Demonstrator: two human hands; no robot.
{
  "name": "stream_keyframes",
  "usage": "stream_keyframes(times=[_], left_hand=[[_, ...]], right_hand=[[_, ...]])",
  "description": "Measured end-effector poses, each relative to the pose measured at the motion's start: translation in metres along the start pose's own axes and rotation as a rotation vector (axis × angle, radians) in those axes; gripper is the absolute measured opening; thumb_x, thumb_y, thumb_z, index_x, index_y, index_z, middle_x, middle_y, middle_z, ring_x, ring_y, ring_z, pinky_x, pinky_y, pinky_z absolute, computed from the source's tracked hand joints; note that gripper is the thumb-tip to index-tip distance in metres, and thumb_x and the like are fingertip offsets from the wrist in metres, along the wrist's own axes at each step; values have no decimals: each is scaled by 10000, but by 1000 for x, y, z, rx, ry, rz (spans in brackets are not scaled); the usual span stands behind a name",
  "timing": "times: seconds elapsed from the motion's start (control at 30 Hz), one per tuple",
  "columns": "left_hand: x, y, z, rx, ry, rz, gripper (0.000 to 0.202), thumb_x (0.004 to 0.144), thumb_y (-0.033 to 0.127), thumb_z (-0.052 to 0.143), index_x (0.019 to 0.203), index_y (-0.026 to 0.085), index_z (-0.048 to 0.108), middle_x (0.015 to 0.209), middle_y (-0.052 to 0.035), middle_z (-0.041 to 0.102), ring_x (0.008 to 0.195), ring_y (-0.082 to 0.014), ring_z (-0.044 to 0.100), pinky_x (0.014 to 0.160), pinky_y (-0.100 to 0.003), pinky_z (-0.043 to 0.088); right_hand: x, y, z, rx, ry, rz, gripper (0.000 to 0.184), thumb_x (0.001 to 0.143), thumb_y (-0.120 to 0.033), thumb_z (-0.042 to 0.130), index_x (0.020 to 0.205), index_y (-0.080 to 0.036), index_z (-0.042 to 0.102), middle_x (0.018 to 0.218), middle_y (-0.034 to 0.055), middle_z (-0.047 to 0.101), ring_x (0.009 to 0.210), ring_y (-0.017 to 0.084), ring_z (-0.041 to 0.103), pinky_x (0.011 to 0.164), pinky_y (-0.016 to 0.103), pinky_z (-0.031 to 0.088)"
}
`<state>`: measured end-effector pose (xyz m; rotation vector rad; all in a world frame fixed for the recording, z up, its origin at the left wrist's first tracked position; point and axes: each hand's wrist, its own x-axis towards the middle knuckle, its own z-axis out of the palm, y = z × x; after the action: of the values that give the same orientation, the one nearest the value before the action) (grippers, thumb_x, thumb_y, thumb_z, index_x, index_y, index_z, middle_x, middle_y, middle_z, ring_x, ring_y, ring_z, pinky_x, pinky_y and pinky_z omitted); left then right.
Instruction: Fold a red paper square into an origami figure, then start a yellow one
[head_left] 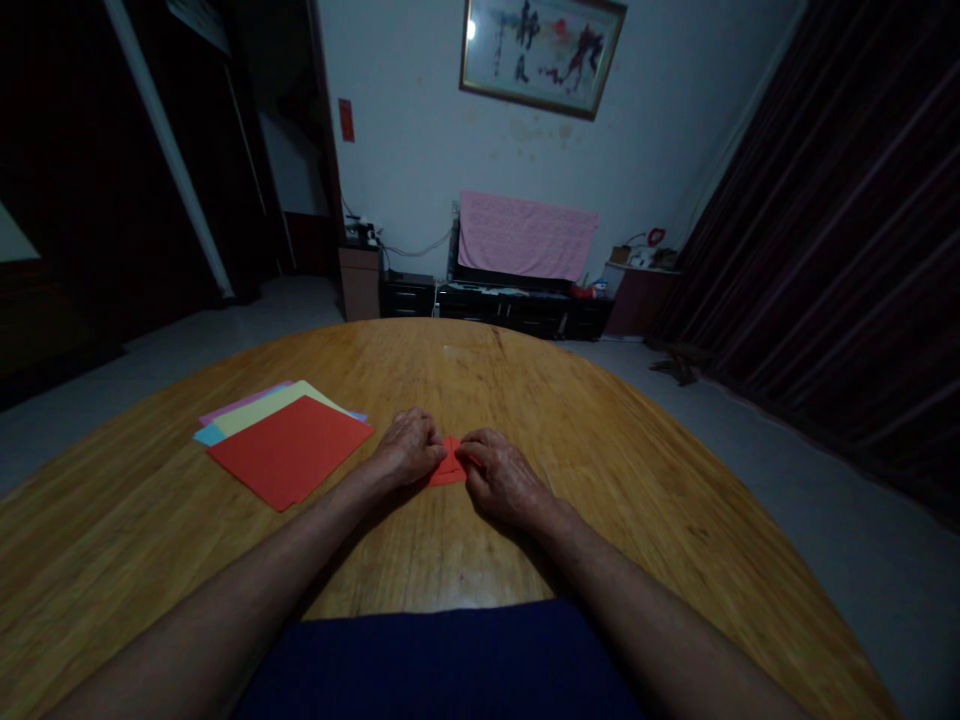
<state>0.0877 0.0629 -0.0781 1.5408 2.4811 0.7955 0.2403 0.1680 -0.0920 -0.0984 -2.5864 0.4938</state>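
Note:
A small piece of folded red paper (449,467) lies on the round wooden table (600,440) between my two hands. My left hand (411,446) is closed at the paper's left side, with its fingertips pressed on the red edge. On the other side, my right hand (501,474) pinches the paper's right part between thumb and fingers. Both hands cover much of the paper, so its full shape is hidden. Fold lines show on the part that is visible.
Left of my hands lies a fanned stack of coloured sheets, a red sheet (292,452) on top and a yellow sheet (259,412) beneath. Beyond the table stand a low black cabinet (495,308) and a screen draped with a pink towel (525,237). Dark curtains hang at right.

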Motion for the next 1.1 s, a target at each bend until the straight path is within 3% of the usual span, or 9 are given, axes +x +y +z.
stream_keyframes(times=[0.23, 0.4, 0.6, 0.87, 1.1], left_hand=[[-3, -1, 7, 16, 118, 3, 71, 746, 234, 568, 749, 180, 615, 980, -137, 602, 987, -303, 523, 851, -399, 406], [-3, -2, 11, 38, 92, -2, 95, 770, 212, 532, 691, 201, 584, 950, -123, 612, 997, -291, 531, 879, -403, 401], [-2, 1, 17, 55, 141, -53, 160, 808, 185, 475, 692, 190, 585, 1118, -141, 612, 1108, -281, 521, 937, -404, 389], [-2, -3, 16, 94, 94, 55, 136, 800, 265, 536, 822, 187, 645, 1149, -120, 604, 1180, -265, 493, 1005, -374, 373], [-2, 8, 16, -12, 58, -97, 75, 728, 199, 571, 758, 196, 640, 1231, -105, 607, 1182, -251, 510, 1005, -380, 369]], right_hand=[[0, -4, -2, -59, 10, 86, 172, 834, -112, 470, 918, -151, 616, 978, 104, 590, 916, 191, 533, 850, 331, 442], [-1, -6, -6, -128, 14, 202, 90, 800, -165, 539, 847, -141, 612, 967, 119, 583, 911, 207, 522, 840, 339, 432], [0, -6, -5, -90, 7, 232, 111, 769, -125, 537, 860, -152, 596, 981, 107, 595, 916, 200, 521, 839, 329, 423], [-1, -4, -6, -46, 10, 248, 127, 744, -120, 550, 857, -167, 580, 993, 101, 603, 945, 210, 529, 865, 342, 423], [-2, -3, -5, 5, -11, 299, 125, 726, -127, 561, 840, -176, 577, 1004, 100, 597, 973, 219, 523, 884, 376, 423]])
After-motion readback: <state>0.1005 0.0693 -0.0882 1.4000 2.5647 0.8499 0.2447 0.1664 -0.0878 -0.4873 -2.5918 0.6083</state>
